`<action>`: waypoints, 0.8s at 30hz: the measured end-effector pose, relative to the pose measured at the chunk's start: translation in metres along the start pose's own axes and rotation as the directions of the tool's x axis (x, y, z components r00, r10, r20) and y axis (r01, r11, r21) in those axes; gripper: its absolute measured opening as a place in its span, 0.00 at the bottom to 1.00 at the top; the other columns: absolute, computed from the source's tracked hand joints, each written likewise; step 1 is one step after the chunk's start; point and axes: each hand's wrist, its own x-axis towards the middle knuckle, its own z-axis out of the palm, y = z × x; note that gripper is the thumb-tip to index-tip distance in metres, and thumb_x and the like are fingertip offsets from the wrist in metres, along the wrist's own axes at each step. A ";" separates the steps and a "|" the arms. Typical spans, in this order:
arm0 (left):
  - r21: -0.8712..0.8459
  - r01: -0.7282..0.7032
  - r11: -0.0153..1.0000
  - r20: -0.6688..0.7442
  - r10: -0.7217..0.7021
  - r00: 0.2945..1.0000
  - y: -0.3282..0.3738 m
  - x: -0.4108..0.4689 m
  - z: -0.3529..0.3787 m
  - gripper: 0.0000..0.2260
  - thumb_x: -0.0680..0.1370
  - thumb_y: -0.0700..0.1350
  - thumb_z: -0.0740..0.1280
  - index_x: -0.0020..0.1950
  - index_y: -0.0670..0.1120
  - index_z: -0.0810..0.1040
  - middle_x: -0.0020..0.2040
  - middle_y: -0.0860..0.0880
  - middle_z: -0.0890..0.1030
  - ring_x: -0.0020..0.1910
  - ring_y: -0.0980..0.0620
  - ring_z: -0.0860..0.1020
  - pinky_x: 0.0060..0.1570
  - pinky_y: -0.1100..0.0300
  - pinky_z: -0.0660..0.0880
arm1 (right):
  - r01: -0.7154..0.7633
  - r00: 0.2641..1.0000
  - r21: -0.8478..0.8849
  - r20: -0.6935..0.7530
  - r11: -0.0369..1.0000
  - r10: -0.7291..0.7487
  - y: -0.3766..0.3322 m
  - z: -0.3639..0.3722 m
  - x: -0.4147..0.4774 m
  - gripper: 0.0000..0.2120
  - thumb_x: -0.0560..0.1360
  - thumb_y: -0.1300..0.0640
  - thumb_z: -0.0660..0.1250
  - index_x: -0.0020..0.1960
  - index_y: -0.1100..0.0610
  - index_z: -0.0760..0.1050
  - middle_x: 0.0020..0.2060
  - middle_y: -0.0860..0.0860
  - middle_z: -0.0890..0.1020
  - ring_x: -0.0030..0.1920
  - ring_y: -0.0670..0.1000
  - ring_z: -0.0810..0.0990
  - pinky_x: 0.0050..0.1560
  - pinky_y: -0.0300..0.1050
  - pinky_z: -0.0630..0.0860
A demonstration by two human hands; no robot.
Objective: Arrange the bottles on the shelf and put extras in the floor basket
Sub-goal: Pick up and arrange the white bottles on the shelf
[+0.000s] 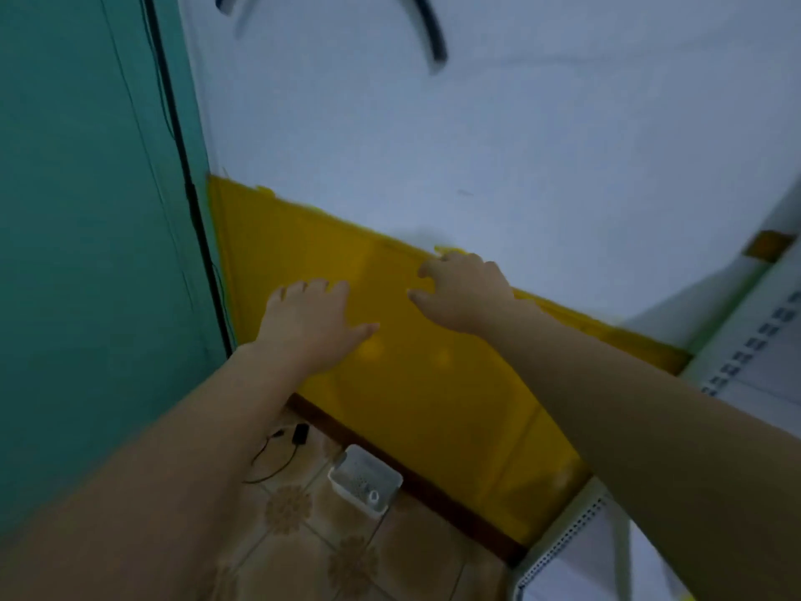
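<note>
While both empty hands reach out, basket [364,479] below left hand [310,323] — right hand [466,290]

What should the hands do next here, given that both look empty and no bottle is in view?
Probably turn right toward the white shelf and reach for a bottle there. Both the left hand and the right hand are open and empty, stretched out in front of the yellow wall panel. The white basket sits on the tiled floor below, and no bottle shows anywhere.
</note>
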 end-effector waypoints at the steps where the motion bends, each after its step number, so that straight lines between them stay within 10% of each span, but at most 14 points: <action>1: -0.003 -0.013 1.000 -0.012 0.012 1.000 0.010 -0.012 -0.017 0.34 0.76 0.68 0.52 0.75 0.49 0.58 0.74 0.44 0.63 0.72 0.42 0.61 0.69 0.46 0.59 | -0.009 1.000 0.003 0.003 1.000 0.009 0.003 -0.018 -0.016 0.23 0.78 0.41 0.56 0.67 0.51 0.71 0.66 0.56 0.72 0.66 0.60 0.69 0.63 0.54 0.67; 14: -0.160 -0.469 0.869 -0.274 0.417 0.867 0.183 -0.141 -0.192 0.31 0.76 0.66 0.56 0.72 0.48 0.65 0.68 0.44 0.71 0.65 0.43 0.70 0.61 0.49 0.67 | -0.350 0.918 -0.013 -0.205 0.937 0.340 0.076 -0.211 -0.241 0.19 0.78 0.47 0.57 0.64 0.55 0.72 0.59 0.54 0.77 0.58 0.56 0.75 0.53 0.49 0.71; 24: -0.165 -0.763 0.624 -0.246 0.724 0.645 0.390 -0.236 -0.233 0.28 0.75 0.66 0.57 0.69 0.50 0.67 0.65 0.45 0.73 0.62 0.44 0.72 0.56 0.52 0.70 | -0.712 0.680 0.042 -0.207 0.701 0.704 0.209 -0.266 -0.454 0.16 0.77 0.54 0.58 0.63 0.56 0.73 0.60 0.57 0.76 0.57 0.58 0.76 0.55 0.49 0.75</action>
